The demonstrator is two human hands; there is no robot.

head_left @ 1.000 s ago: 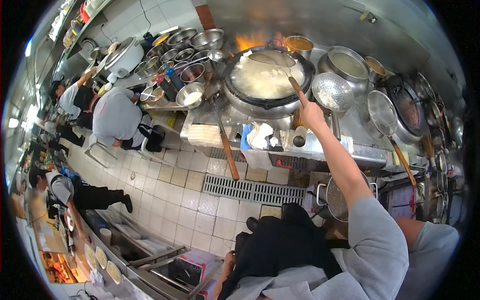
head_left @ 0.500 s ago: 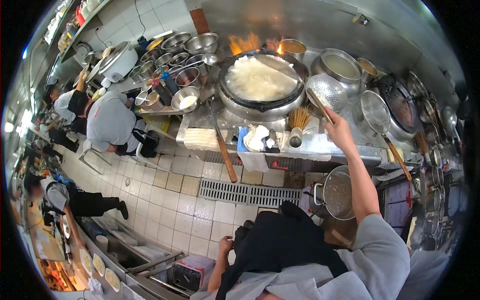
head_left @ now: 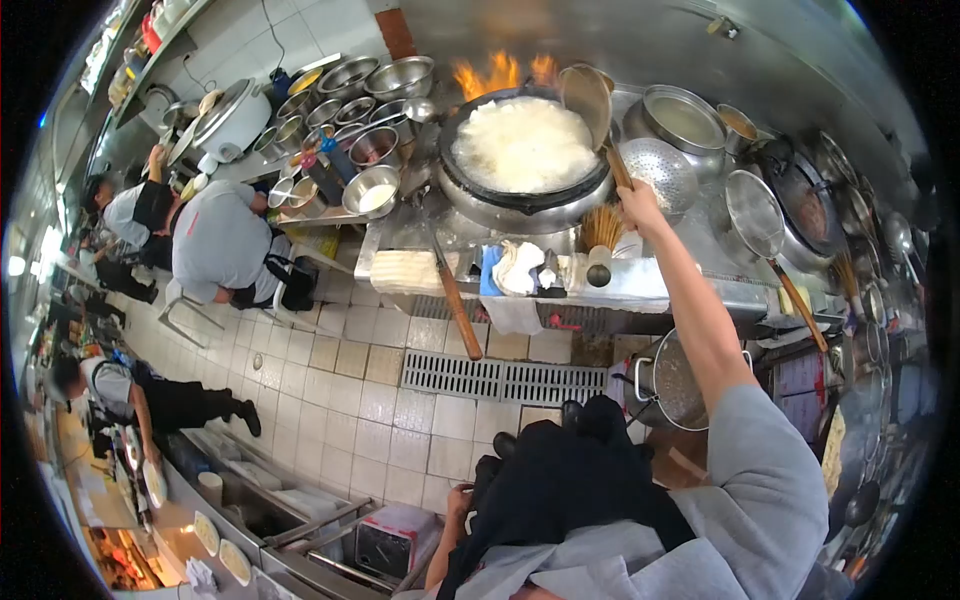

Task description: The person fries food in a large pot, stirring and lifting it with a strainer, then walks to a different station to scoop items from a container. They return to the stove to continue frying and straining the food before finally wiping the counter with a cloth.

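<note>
My right hand (head_left: 640,208) is wrapped round the wooden handle of a wide mesh strainer (head_left: 586,104), whose round head is tilted at the right edge of a big wok (head_left: 462,186). White, foamy food (head_left: 522,145) fills the wok, and flames rise behind it. Just right of the wok lies a perforated ladle (head_left: 657,174). A bamboo brush (head_left: 602,228) stands below the strainer's handle. Low in the view, my left hand (head_left: 460,500) hangs beside the black apron, its fingers curled; what they hold, if anything, is hidden.
Metal bowls (head_left: 400,76) crowd the counter left of the wok. A long wooden-handled tool (head_left: 456,310) juts over the counter's front edge. A pot (head_left: 680,380) stands low at the right. Several co-workers are at the left, one beside plates (head_left: 206,534). Another wok (head_left: 808,205) sits far right.
The strainer was over the wok, then lower across its right side; now its head is raised at the wok's right edge. My right hand moved right, then slightly back. A co-worker at lower left lifted a plate.
</note>
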